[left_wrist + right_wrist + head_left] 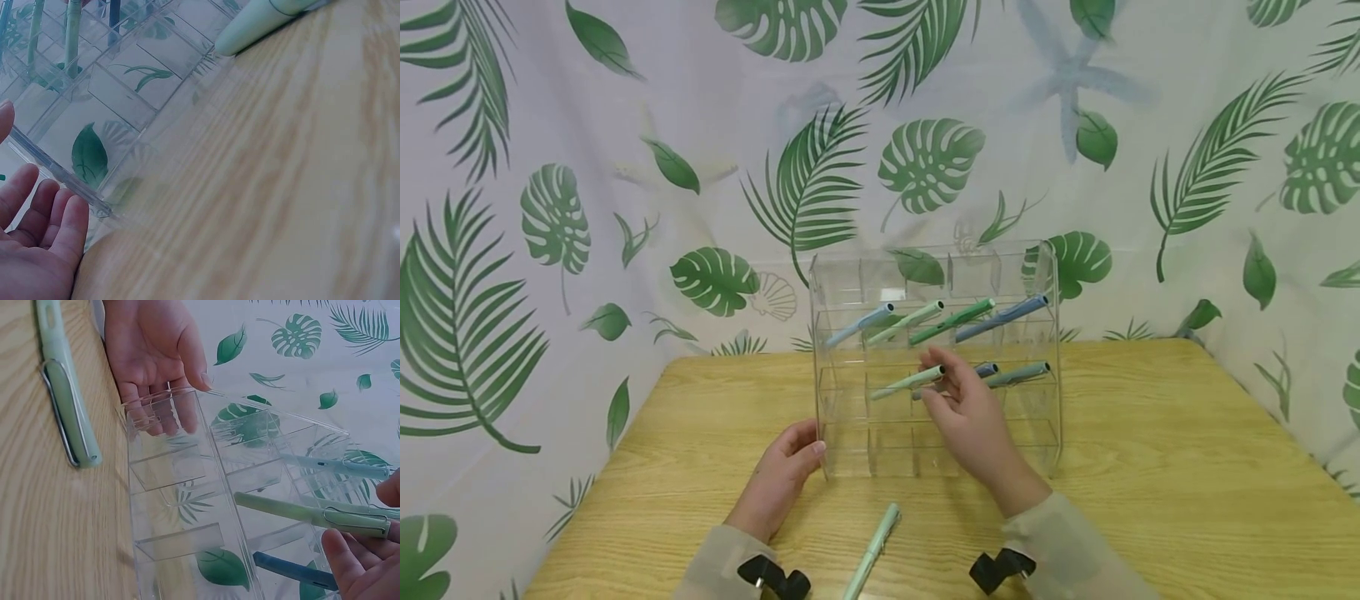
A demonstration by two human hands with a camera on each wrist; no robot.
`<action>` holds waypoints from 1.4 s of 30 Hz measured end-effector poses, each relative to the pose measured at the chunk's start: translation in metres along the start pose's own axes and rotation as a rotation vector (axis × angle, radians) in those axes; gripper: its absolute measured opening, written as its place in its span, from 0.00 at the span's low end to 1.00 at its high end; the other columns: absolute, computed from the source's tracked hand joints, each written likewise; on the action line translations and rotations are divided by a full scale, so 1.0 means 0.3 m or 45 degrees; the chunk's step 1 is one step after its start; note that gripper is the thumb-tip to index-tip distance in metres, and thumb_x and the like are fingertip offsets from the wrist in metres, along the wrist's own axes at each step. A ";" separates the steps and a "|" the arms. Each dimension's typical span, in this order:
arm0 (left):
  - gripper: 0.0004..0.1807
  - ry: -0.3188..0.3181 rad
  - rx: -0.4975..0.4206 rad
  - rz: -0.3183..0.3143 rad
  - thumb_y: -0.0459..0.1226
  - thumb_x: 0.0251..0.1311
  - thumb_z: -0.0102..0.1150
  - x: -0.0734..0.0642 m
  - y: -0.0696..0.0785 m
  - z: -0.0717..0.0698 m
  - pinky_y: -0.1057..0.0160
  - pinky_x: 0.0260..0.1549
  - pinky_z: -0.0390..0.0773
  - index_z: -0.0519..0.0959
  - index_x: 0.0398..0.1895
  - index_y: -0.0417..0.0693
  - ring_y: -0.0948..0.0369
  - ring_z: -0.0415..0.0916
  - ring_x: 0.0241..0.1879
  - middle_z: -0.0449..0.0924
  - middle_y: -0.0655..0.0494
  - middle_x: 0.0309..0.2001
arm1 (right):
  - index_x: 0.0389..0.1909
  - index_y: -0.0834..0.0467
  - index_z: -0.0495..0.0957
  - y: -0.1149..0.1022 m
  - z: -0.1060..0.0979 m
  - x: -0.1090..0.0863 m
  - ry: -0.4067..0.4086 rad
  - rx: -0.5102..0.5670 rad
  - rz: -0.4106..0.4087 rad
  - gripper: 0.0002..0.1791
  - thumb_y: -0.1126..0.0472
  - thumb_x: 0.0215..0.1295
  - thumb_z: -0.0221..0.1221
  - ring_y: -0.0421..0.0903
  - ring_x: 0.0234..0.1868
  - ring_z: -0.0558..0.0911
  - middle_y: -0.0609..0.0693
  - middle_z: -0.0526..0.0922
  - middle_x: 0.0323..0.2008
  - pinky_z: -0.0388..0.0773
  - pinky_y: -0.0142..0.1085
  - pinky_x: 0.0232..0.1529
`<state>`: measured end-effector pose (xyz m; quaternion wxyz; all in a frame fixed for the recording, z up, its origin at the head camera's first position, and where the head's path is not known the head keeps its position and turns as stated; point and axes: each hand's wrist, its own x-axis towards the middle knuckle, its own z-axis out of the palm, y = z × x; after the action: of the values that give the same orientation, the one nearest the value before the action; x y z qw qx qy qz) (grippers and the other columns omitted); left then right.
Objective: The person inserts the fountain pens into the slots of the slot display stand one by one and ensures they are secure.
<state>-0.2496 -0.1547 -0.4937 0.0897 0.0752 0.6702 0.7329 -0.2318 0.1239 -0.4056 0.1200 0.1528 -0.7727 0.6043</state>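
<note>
A clear acrylic pen rack (891, 450) stands upright on the table. My left hand (781, 475) rests at its lower left side, thumb by the panel's front edge; in the left wrist view, its loosely bent fingers (69, 228) lie outside that panel. My right hand (970, 417) is at the lower pen row, thumb and fingers apart around the capped end of a pale green pen (895, 386). In the right wrist view, this pen (294, 511) slants between rack dividers, with a blue pen (290, 570) beside it. The right hand partly hides a dark blue pen (987, 369).
The upper row holds a light blue pen (861, 323), a pale green pen (906, 323), a dark green pen (951, 322) and a blue pen (1000, 318). A teal pen (1018, 374) sits lower right. Another pale green pen (874, 550) lies on the wooden table (1150, 467) in front. Leaf-print cloth hangs behind.
</note>
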 end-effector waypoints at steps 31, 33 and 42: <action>0.27 0.003 0.021 0.002 0.34 0.75 0.52 -0.002 0.001 -0.001 0.47 0.67 0.64 0.63 0.72 0.33 0.45 0.64 0.67 0.65 0.35 0.68 | 0.76 0.60 0.57 -0.002 -0.102 -0.103 -0.138 0.077 0.086 0.31 0.61 0.77 0.55 0.52 0.67 0.73 0.57 0.70 0.69 0.75 0.34 0.59; 0.26 0.009 0.012 -0.006 0.33 0.75 0.52 -0.001 0.002 0.000 0.47 0.67 0.63 0.63 0.72 0.33 0.45 0.64 0.67 0.65 0.36 0.68 | 0.76 0.60 0.58 0.000 -0.105 -0.112 -0.154 0.080 0.112 0.31 0.62 0.77 0.55 0.52 0.67 0.74 0.57 0.72 0.68 0.75 0.35 0.58; 0.25 0.029 0.005 -0.017 0.33 0.75 0.53 0.001 0.001 -0.001 0.44 0.68 0.61 0.65 0.71 0.35 0.46 0.64 0.68 0.66 0.38 0.69 | 0.70 0.60 0.67 0.027 -0.091 -0.143 -0.306 -0.082 0.099 0.25 0.65 0.75 0.56 0.51 0.61 0.79 0.54 0.78 0.62 0.77 0.36 0.56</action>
<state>-0.2501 -0.1550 -0.4934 0.0867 0.0627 0.6733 0.7316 -0.1951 0.1560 -0.4220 0.0080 0.1902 -0.8059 0.5606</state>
